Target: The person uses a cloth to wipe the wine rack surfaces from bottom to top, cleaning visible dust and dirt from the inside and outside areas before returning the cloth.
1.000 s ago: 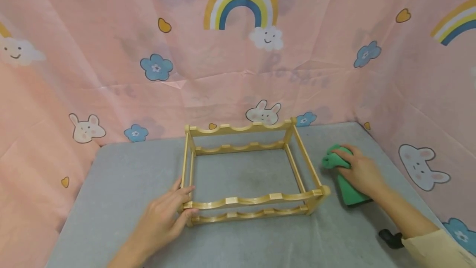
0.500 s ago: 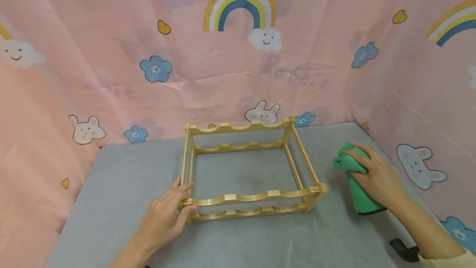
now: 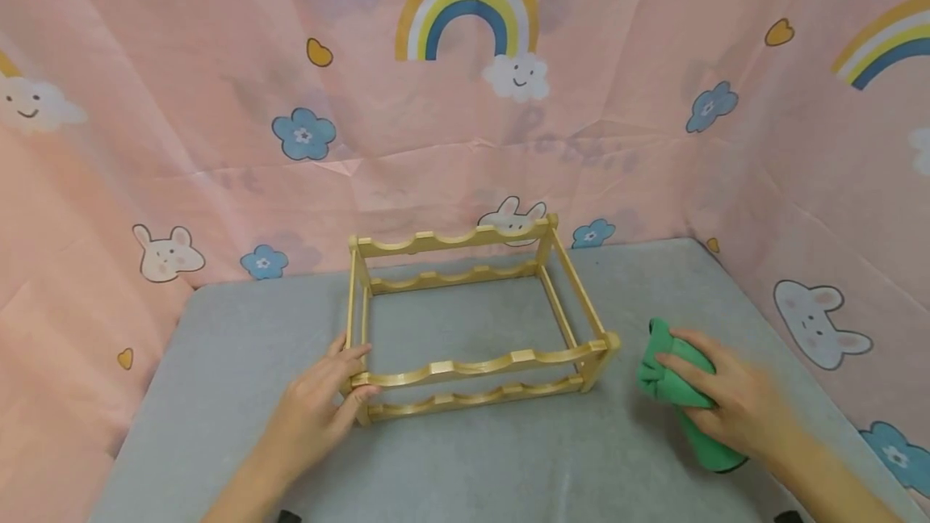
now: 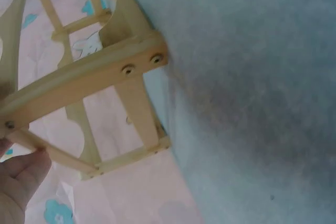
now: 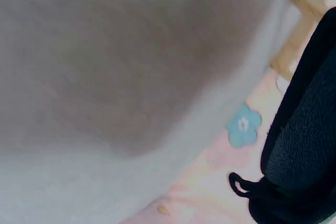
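Observation:
A gold-toned wooden bottle rack (image 3: 441, 368) with scalloped rails stands on the table. My left hand (image 3: 308, 410) grips its front left corner post, thumb in front and fingers reaching round behind. In the left wrist view, the fingertips (image 4: 31, 171) rest on a slim bar of the rack (image 4: 79, 85), whose end piece shows screw heads. Right of the rack, my right hand (image 3: 737, 398) holds a bunched green cloth (image 3: 657, 378), its lower part hanging under the palm. The cloth (image 5: 304, 135) looks dark in the right wrist view, where a small black loop shows at its edge.
The grey table (image 3: 508, 466) meets a pink patterned curtain (image 3: 407, 160) at the back and sides. The rack's back rail stands close to the curtain. Small black parts (image 3: 289, 516) show at the bottom edge near the wrists.
The rack has shifted slightly left and back with my left hand on it. My right hand moved right with the cloth, then came nearer the front of the table.

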Demonstrator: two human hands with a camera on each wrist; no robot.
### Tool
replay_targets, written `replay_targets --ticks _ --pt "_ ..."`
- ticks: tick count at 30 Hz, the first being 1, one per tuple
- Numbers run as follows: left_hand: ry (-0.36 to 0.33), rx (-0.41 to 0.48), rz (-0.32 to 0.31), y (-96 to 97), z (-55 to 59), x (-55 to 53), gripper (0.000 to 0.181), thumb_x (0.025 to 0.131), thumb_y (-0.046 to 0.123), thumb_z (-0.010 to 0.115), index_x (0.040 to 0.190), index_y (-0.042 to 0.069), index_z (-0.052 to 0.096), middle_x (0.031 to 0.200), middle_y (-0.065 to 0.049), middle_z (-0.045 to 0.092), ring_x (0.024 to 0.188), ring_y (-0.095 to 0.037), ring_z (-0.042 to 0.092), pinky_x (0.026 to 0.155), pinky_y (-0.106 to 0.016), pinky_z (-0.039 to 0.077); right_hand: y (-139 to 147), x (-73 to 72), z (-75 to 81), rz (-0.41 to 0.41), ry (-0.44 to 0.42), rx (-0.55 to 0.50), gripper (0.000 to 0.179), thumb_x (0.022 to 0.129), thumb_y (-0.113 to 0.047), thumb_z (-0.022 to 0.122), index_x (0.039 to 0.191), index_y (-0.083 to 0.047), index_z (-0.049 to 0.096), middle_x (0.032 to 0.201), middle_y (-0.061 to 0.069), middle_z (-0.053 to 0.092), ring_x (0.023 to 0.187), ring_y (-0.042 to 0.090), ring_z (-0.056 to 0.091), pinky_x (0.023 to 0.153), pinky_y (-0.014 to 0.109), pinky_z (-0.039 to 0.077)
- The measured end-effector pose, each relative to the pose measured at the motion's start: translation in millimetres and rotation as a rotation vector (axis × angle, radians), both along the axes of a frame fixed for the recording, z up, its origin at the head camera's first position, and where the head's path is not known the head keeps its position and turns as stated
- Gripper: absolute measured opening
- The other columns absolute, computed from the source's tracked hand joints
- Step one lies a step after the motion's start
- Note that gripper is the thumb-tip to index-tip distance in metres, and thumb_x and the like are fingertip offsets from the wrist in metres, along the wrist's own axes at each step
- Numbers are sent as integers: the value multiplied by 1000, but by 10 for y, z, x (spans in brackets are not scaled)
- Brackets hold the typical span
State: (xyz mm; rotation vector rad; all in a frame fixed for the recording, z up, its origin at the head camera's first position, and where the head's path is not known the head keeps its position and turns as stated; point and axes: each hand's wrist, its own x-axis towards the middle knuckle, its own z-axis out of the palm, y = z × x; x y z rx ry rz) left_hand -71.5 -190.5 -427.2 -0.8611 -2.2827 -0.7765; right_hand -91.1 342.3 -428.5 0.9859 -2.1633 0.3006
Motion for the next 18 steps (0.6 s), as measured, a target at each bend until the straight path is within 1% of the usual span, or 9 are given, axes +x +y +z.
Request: replay_targets --ticks 3,5,7,8,10,13,16,18 --pt "0 -5 13 -38 20 21 53 108 47 52 118 -1 73 127 -19 72 122 -47 64 104 -42 53 -99 55 -89 100 26 44 47 108 -44 42 111 -13 77 118 21 70 84 32 71 52 37 57" --pt "21 7 8 -48 21 30 53 109 45 52 124 -2 72 129 -20 71 121 -44 66 110 -30 47 -157 109 -131 140 13 90 46 108 -40 39 113 -15 77 120 19 70 87 29 71 58 37 59" --pt "46 36 -9 -56 20 35 50 109 41 54 127 -2 72 131 -19 70 120 -42 67 114 -23 41 -228 150 -171 181 -6 130 45 108 -38 39 114 -16 77 120 18 70 89 28 71 63 38 60" --pt "59 47 -17 -57 19 39 48 109 40 55 127 -1 72 131 -19 70 120 -42 67 114 -22 40 -262 171 -187 196 -25 155 45 108 -38 38 115 -16 77 121 17 70 91 26 71 65 38 61" --pt "78 64 -29 -62 14 49 46 109 37 56 127 -1 73 131 -18 70 119 -41 68 112 -21 42 -334 198 -217 224 -55 199 45 109 -38 37 118 -18 76 123 14 69 93 24 71 67 37 61" --pt "91 80 -43 -60 4 66 43 110 34 56 127 -2 73 130 -20 70 119 -42 68 111 -23 43 -453 205 -259 283 -101 220 42 110 -37 39 120 -18 75 124 13 68 94 22 70 67 36 61" --pt "73 82 -44 -61 -8 83 43 111 33 53 129 -1 72 129 -22 70 121 -41 66 111 -22 43 -573 182 -296 320 -129 221 40 111 -35 40 120 -17 75 125 14 67 93 22 69 65 34 61" --pt "65 88 -47 -60 -17 89 43 111 32 52 130 -1 71 128 -24 70 122 -40 66 111 -22 43 -637 164 -316 316 -157 234 41 112 -35 37 121 -18 73 126 14 66 94 23 69 65 34 61"
